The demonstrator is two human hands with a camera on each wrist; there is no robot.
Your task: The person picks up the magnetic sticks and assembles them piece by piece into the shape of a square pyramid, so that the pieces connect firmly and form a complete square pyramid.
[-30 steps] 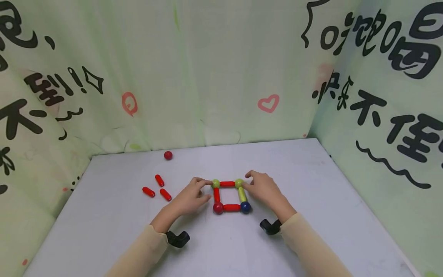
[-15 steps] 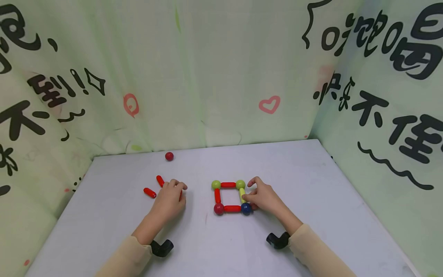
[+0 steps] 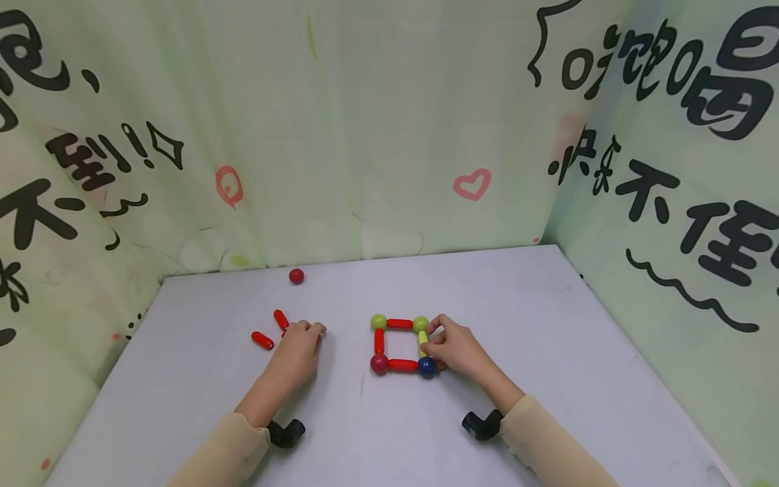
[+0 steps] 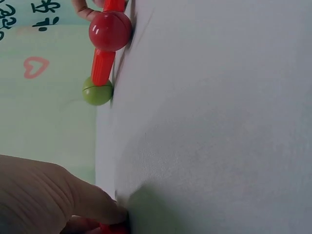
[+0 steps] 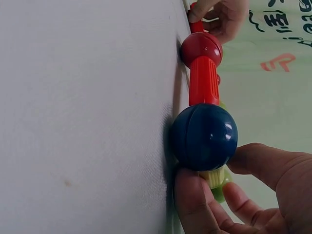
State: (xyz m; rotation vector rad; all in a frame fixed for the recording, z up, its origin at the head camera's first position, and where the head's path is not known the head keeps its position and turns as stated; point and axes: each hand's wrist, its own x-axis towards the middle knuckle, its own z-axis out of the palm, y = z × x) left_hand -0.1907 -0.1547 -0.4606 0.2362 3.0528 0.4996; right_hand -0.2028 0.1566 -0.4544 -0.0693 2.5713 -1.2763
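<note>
A square of magnetic rods and balls lies on the white table, with two green balls, a red ball and a blue ball at its corners. Red rods form three sides, a yellow rod the right one. My right hand grips the square at its yellow side, fingers curled close by the blue ball. Off to the left, my left hand pinches a red rod, mostly hidden under the fingers.
Two loose red rods, one nearer and one farther, lie left of my left hand. A single red ball sits near the table's back edge. Printed curtains stand behind and at both sides.
My left hand has left the square's green corner and gone left to the loose red rods, taking hold of one. My right hand came down along the yellow side; the square shifted slightly left.
</note>
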